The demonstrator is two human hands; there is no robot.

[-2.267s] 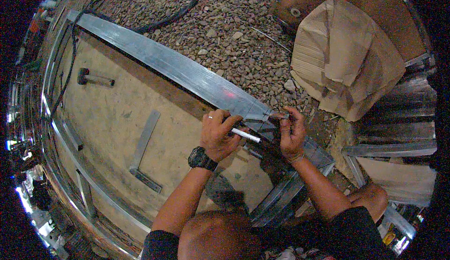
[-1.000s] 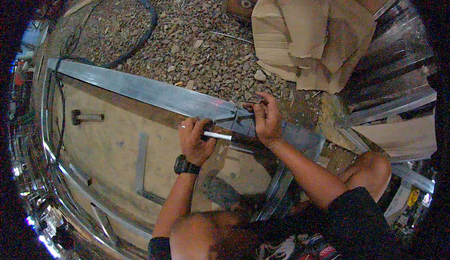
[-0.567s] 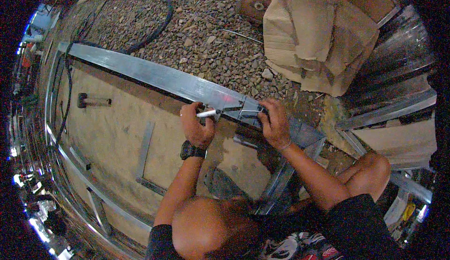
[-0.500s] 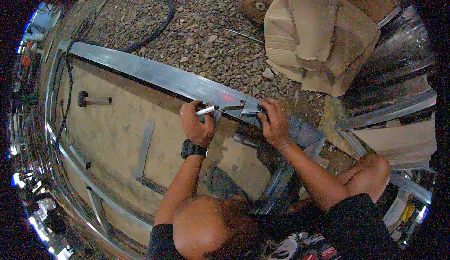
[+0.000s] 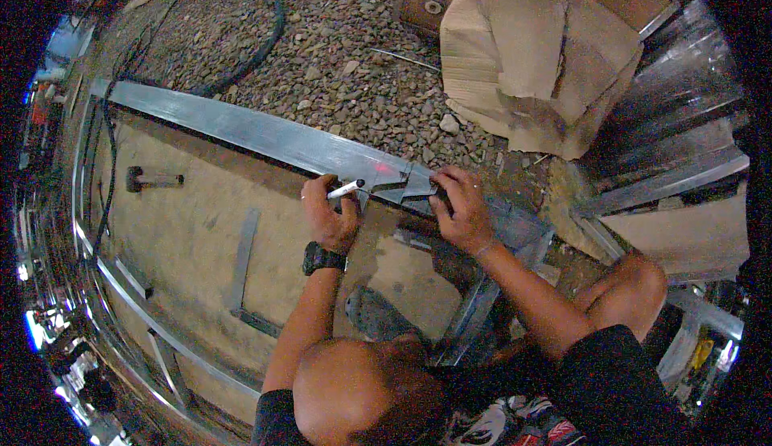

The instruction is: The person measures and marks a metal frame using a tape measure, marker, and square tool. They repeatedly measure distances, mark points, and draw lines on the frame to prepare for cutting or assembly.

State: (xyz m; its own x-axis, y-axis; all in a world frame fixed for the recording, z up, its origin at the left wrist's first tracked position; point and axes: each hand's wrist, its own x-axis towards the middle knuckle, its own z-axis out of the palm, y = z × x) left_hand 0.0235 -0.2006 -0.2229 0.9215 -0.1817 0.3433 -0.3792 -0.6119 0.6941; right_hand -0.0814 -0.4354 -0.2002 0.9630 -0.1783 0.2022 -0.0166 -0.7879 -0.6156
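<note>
Left hand (image 5: 331,214) curled around a white marker (image 5: 346,189), fingers pinched on the barrel, tip angled up toward the long metal channel (image 5: 265,136) that runs across in front of me. My black wristwatch (image 5: 323,258) sits just below. Right hand (image 5: 461,211) is pressed down, fingers folded over a small metal square (image 5: 406,187) that lies on the channel, right beside the marker tip. A faint red mark (image 5: 383,169) shows on the metal just above the square. The channel rests on a plywood worktop (image 5: 185,229), its far edge against the gravel ground (image 5: 338,60). Further left on the board lies a hammer (image 5: 153,180), well apart, and a black cable (image 5: 265,36) loops over the gravel. Crumpled cardboard (image 5: 531,52) sits beyond my right hand, corrugated metal sheets (image 5: 683,116) to its right.
</note>
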